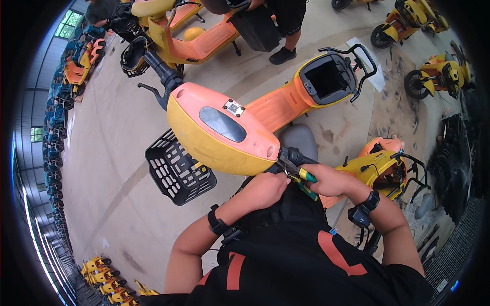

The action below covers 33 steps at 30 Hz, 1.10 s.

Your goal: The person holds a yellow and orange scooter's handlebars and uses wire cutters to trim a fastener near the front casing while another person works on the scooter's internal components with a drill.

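A pink and yellow electric scooter stands in front of me, its handlebar cover turned sideways below my view. My right hand is closed around pliers with green and yellow handles. Their jaws reach the underside of the handlebar's near end, beside the black grip. Just left of the pliers, my left hand is closed, fingertips pinched together at the same spot. What it pinches is too small to make out. At the handlebar's far end are another black grip and a brake lever.
A black front basket juts out to the left. The scooter's seat compartment gapes at upper right. Another yellow scooter is close on my right. Beyond, a person in dark shorts stands by an orange-yellow scooter. Parked scooters line the left wall.
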Available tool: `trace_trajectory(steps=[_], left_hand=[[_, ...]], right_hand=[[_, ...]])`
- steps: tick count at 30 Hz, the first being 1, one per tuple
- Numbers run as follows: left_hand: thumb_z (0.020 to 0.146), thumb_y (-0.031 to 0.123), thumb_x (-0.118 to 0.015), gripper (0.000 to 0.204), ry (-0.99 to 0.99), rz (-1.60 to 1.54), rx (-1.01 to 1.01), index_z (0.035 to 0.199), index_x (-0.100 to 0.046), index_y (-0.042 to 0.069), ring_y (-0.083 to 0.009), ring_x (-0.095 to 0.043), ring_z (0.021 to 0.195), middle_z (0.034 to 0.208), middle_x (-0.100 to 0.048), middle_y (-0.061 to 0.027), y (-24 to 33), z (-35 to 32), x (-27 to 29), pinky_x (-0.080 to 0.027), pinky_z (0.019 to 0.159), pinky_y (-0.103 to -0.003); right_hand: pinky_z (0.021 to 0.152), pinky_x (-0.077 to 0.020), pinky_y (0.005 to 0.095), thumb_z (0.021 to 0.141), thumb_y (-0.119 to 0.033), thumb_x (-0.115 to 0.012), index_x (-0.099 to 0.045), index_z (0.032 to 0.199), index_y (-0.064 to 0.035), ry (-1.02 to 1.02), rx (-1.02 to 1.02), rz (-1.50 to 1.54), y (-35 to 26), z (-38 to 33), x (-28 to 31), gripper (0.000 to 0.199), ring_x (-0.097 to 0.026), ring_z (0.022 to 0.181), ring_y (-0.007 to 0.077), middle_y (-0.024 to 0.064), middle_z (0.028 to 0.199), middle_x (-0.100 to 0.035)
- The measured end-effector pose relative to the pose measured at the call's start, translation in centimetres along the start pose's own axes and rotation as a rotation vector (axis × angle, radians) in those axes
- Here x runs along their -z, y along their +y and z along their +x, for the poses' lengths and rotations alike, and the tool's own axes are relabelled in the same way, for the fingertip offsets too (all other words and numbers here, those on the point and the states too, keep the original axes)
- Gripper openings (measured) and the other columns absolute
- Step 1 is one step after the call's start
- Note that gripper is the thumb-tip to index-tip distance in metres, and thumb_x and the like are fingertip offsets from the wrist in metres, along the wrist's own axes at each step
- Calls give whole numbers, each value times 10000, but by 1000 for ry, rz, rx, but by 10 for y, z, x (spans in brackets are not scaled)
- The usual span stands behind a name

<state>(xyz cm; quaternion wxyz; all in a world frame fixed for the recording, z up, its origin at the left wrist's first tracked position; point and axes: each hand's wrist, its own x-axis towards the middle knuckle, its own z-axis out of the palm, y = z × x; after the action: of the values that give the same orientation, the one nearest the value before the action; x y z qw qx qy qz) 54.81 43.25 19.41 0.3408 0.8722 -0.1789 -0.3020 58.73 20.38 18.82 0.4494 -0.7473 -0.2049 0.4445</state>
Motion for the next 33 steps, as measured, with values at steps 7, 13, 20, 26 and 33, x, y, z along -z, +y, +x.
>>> trace_trajectory(steps=[7, 13, 20, 26, 33], left_hand=[[975, 238, -506, 277, 97, -162, -102, 857, -589, 2, -346, -614, 672, 724, -623, -173, -17, 1, -13, -480, 634, -433], [1025, 306, -438, 344, -5, -901, 347, 1031, -583, -6, -93, -479, 516, 602, -504, -13, -3, 14, -4, -394, 483, -247], [1006, 263, -457, 352, 333, -518, 162, 864, -597, -27, -170, -554, 588, 641, -566, -62, -11, 20, -30, -450, 579, -314], [1015, 271, -448, 361, 293, -674, 161, 872, -603, -23, -175, -547, 580, 645, -567, -70, -5, 12, -30, -455, 591, -327], [1009, 278, -458, 385, 267, -486, 133, 818, -599, -25, -249, -574, 587, 641, -580, -110, -6, 7, -24, -472, 612, -374]], right_hand=[[805, -479, 466, 711, 44, -515, -502, 1193, 34, 144, -35, -292, -14, -8, -9, 482, -583, 963, 446, 278, 974, -620], [778, -481, 462, 710, 47, -540, -487, 1241, 14, 44, -110, -436, -29, 1, 17, 535, -589, 925, 444, 276, 937, -613], [711, -478, 451, 723, 30, -567, -511, 1194, 6, -90, -170, -521, -36, 7, 29, 475, -596, 821, 437, 263, 879, -612], [736, -492, 441, 721, 31, -560, -526, 1155, 2, 163, 31, -318, -4, -3, -5, 436, -600, 866, 443, 258, 896, -612], [817, -489, 422, 720, 33, -525, -534, 1181, -11, 343, 46, -182, 11, -1, -32, 464, -589, 939, 452, 267, 959, -611]])
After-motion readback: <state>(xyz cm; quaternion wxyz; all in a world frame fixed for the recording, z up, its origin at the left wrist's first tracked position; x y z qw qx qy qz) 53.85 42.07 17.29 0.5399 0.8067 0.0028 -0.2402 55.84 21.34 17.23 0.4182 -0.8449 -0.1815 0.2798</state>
